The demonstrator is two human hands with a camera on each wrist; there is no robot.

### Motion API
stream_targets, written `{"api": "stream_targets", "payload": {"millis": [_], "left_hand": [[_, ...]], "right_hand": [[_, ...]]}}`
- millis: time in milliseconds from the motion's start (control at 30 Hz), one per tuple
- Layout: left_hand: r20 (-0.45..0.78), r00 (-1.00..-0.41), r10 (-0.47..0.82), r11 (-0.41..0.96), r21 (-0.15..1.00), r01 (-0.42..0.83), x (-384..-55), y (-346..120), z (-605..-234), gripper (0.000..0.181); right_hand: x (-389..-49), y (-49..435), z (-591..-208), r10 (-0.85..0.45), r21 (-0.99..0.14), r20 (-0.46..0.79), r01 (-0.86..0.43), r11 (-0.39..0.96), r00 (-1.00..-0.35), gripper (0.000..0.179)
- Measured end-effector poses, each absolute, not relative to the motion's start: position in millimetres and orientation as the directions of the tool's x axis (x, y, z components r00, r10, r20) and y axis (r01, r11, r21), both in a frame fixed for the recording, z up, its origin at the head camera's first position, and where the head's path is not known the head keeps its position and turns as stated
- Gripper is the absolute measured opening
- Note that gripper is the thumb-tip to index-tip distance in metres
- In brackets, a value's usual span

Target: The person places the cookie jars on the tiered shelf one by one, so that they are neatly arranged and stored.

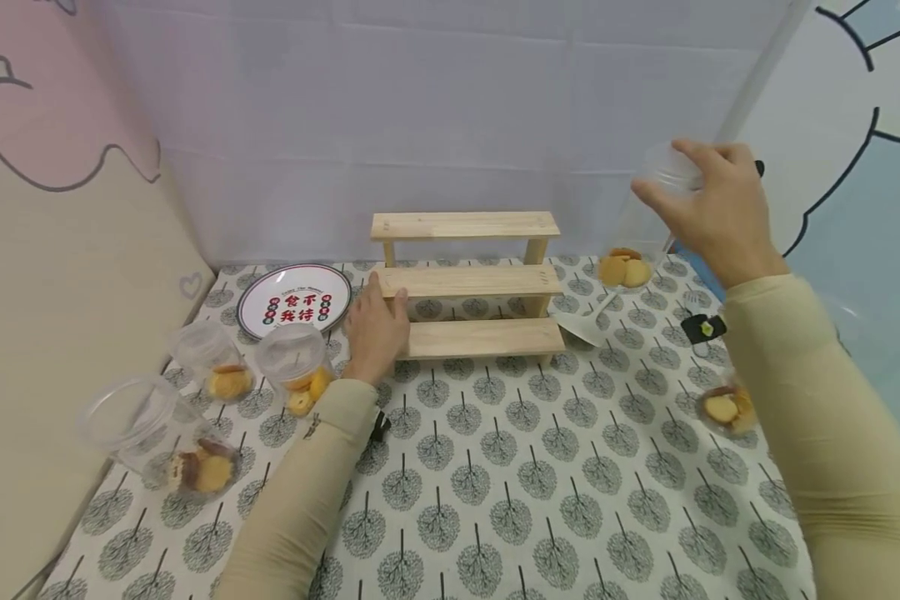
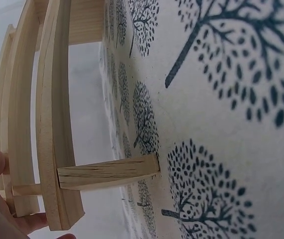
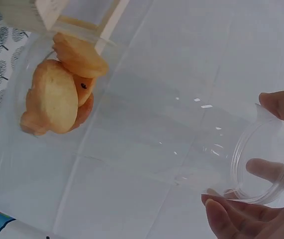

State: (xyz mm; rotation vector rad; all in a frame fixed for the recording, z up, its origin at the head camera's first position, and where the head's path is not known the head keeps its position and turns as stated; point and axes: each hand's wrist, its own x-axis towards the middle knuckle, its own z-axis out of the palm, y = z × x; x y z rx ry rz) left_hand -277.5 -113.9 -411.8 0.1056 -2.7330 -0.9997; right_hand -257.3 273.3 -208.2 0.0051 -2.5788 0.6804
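My right hand (image 1: 720,208) grips a tall clear plastic jar (image 3: 146,144) near its top rim, raised above the table's right back. Several round cookies (image 3: 54,94) lie at the jar's far end. On the left, my left hand (image 1: 376,329) holds the left end of a three-tier wooden stand (image 1: 480,337), its fingers about the ends of the boards. Those fingers (image 2: 30,222) show beside the boards in the left wrist view. The stand's tiers bear nothing.
A white plate with red lettering (image 1: 281,287) lies left of the stand. Several clear jars of cookies, one of them a wide jar (image 1: 131,417), stand at left. Right of the stand are a white spatula (image 1: 581,327), a fork (image 1: 697,329) and cookies (image 1: 723,408) partly behind my forearm.
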Motion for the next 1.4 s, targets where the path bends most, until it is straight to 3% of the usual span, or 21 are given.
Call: {"api": "stream_targets", "payload": {"millis": [367,767,1400], "left_hand": [[0.205,-0.967,-0.153,0.773,0.634,0.012,-274,-109,-415,0.074],[0.203,-0.962,-0.181,0.788,0.616,-0.018,-268,-105,-412,0.073],[0.199,-0.964,-0.175,0.802,0.597,-0.022,-262,-87,-411,0.073]], "right_hand": [[-286,227,-173,0.05,-0.445,0.527,-0.225,0.867,-0.849,0.073],[-323,170,-158,0.002,-0.442,0.409,-0.196,0.875,-0.912,0.08],[-350,91,-164,-0.08,-0.467,0.313,-0.227,0.854,-0.946,0.083]]}}
